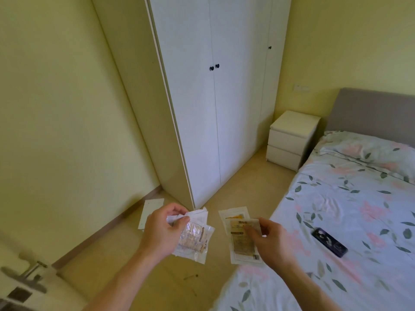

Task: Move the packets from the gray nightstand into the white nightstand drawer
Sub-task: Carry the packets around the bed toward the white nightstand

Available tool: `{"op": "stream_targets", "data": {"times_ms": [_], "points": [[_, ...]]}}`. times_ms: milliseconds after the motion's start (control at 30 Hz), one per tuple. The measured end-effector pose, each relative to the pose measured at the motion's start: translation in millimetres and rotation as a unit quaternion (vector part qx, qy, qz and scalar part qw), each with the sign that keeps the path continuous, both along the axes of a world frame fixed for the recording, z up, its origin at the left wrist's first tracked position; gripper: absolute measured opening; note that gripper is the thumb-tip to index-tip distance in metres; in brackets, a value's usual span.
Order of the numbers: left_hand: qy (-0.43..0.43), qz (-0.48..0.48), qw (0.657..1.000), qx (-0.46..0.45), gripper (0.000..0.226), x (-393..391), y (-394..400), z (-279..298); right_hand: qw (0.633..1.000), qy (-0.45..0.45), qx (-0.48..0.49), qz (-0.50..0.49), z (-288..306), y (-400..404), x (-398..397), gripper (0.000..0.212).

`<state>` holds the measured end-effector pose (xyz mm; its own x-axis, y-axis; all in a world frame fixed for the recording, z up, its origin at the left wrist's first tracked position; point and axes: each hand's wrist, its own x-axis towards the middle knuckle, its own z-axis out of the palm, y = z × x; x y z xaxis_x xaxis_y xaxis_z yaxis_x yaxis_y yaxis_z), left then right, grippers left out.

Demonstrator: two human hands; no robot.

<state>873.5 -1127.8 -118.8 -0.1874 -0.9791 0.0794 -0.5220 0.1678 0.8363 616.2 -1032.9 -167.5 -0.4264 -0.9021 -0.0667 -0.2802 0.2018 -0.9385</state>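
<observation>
Left hand [164,230]: fingers and thumb curled round a bunch of clear packets [195,237], held in the air over the floor [143,254]. Right hand [270,240]: thumb and fingers pinch a second set of packets [241,234], printed with yellow-brown labels, just beside the left bunch but apart from it. White nightstand [292,140]: well beyond the right hand, against the far wall, both drawers closed. Wardrobe [213,97]: beyond the left hand, doors closed. Bed [348,209]: to the right of the right hand; a dark phone [329,242] lies on it, near that hand.
</observation>
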Motion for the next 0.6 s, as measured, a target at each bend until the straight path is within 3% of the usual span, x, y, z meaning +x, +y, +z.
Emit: {"op": "stream_targets", "data": {"times_ms": [233,600], "points": [[0.017,0.01,1.0,-0.01,0.023,29.0,-119.6,7.9,1.0,-0.01,-0.013,0.003,20.0,-123.8,29.6,0.009],[0.033,-0.045,0.998,-0.007,0.013,42.6,-294.3,6.5,0.998,-0.007,-0.018,-0.063,20.4,-273.6,48.6,0.011]]}}
